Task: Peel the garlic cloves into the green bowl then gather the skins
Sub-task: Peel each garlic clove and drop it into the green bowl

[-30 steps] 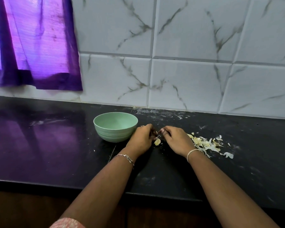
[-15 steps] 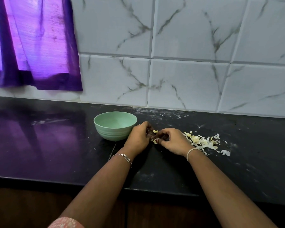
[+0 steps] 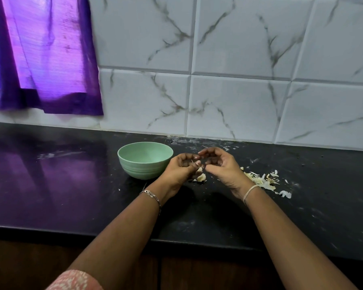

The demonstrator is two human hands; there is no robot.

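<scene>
A: Item: garlic cloves point(image 3: 201, 177), on bench point(image 3: 71, 185) beside green bowl point(image 3: 145, 162). Grips?
B: Left grip point(image 3: 181, 169), right grip point(image 3: 221, 166): fingers curled, contents indeterminable. Risk: a slippery clove missing the bowl; a forearm scattering skins point(image 3: 260, 181).

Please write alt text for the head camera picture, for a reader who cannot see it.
The left hand and right hand are held close together, fingers curled, over a black counter beside a green bowl. Garlic pieces lie beneath them, and a pile of skins lies further right.

Green bowl point(image 3: 143, 168) upright; cloves point(image 3: 201, 177) beside (skins point(image 3: 258, 180) right).
</scene>
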